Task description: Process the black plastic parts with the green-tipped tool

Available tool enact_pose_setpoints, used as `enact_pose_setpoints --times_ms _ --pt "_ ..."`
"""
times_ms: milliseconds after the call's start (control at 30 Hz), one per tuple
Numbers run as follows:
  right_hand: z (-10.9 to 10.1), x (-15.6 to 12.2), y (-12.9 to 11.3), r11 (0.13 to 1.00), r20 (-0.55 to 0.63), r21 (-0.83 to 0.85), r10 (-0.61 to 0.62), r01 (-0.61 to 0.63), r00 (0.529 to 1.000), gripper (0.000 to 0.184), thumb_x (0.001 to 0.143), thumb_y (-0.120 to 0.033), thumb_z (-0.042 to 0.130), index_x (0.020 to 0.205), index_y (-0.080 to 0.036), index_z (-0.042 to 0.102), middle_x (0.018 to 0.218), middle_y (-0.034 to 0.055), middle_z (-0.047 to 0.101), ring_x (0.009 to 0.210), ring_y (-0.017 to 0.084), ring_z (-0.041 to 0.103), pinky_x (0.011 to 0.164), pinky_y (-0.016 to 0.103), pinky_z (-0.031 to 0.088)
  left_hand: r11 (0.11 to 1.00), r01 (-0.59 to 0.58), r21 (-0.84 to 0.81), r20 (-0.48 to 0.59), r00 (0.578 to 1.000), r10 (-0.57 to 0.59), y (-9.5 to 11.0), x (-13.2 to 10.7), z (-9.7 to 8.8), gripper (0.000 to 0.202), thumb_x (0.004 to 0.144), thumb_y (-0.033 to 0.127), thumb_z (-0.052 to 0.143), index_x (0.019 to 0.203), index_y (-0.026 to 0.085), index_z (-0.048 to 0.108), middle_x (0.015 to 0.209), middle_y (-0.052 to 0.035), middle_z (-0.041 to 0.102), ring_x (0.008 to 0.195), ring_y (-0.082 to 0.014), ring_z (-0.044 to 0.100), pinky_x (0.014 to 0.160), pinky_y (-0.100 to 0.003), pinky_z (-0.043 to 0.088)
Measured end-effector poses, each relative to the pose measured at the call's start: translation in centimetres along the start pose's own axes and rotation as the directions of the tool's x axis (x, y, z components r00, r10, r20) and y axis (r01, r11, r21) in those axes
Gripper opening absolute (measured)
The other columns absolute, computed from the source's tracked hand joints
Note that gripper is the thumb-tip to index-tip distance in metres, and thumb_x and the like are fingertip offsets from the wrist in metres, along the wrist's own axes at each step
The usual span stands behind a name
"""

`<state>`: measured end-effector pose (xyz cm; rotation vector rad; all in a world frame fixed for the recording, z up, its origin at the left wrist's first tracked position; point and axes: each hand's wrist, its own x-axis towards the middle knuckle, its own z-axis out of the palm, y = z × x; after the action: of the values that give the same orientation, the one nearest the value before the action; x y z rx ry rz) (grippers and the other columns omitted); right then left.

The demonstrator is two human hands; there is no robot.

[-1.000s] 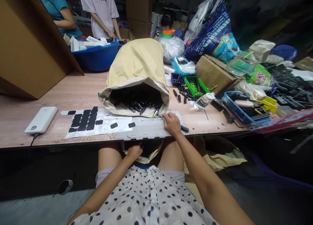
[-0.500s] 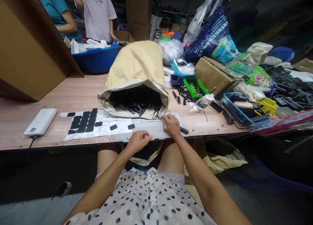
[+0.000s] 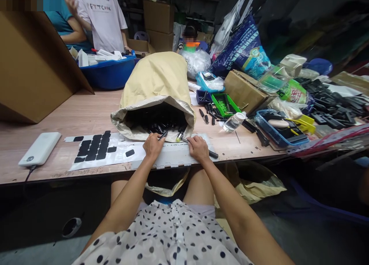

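Observation:
My left hand (image 3: 152, 145) is at the sack's mouth, its fingers closed on a small black pen-like part (image 3: 163, 135). In my right hand (image 3: 198, 147) is a small hammer (image 3: 213, 154) with a black grip and a metal shaft. The hammer's head, with a yellowish face, points left towards the part, apart from it. Both hands are above a grey board (image 3: 170, 157) at the table edge. Behind them lies a yellow woven sack (image 3: 155, 74), its open mouth facing me, with several dark parts inside.
Black pads (image 3: 92, 147) lie on a white sheet at the left, beside a white power bank (image 3: 40, 149) with a cable. To the right stand a clear bottle (image 3: 233, 122), a green tray (image 3: 225, 104) and a blue basket (image 3: 281, 128). Two people stand behind a blue tub (image 3: 106, 72).
My left hand has moved forward from the board's front edge to the sack's mouth and now holds a black part. My right hand keeps the hammer in about the same place.

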<state>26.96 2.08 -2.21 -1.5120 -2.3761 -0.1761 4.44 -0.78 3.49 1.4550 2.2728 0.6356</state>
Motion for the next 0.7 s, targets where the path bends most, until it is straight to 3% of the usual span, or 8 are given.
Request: enact_pose_setpoints --times_ms 133,233,333,700 --pt "0.0 0.0 0.0 1.0 0.003 0.002 0.009 -0.009 1.0 0.032 0.096 -0.021 0.049 0.12 -0.026 0.07 0.097 0.0087 0.059 0.093 0.024 0.045 0.079 0.033 0.035 0.974 -0.221 -0.048 0.027 0.975 0.222 -3.3 -1.9 -0.7 0.01 0.085 0.035 0.069 0.091 0.026 0.072 0.093 -0.0012 0.067 0.084 -0.0195 0.064 0.068 -0.027 0.046" --pt "0.0 0.0 0.0 1.0 0.003 0.006 0.014 -0.014 1.0 0.032 0.096 -0.021 0.05 0.12 -0.026 0.07 0.097 0.0089 0.059 0.093 0.024 0.046 0.08 0.033 0.036 0.942 -0.33 -0.058 0.098 0.937 0.334 -5.1 -2.6 -0.6 0.009 0.083 0.032 0.071 0.088 0.025 0.071 0.09 -0.0014 0.066 0.085 -0.02 0.062 0.075 -0.029 0.048" --pt "0.0 -0.1 0.1 1.0 -0.002 0.014 0.015 -0.015 1.0 0.032 0.096 -0.022 0.05 0.12 -0.025 0.07 0.096 0.0089 0.059 0.092 0.024 0.047 0.079 0.033 0.036 0.915 -0.4 -0.058 0.123 0.907 0.404 -5.8 -2.5 0.0 0.011 0.08 0.031 0.072 0.089 0.025 0.071 0.091 -0.003 0.067 0.093 -0.0234 0.061 0.084 -0.034 0.048" --pt "-0.6 0.2 0.3 0.992 -0.013 0.122 0.04 -0.038 0.999 0.028 0.098 -0.024 0.048 0.112 -0.023 0.072 0.094 0.0084 0.063 0.091 0.024 0.053 0.079 0.033 0.043 0.919 -0.371 -0.133 0.181 0.902 0.391 -5.2 -1.6 0.9 0.015 0.079 0.03 0.074 0.094 0.027 0.078 0.096 -0.0034 0.07 0.102 -0.0265 0.058 0.093 -0.039 0.044"
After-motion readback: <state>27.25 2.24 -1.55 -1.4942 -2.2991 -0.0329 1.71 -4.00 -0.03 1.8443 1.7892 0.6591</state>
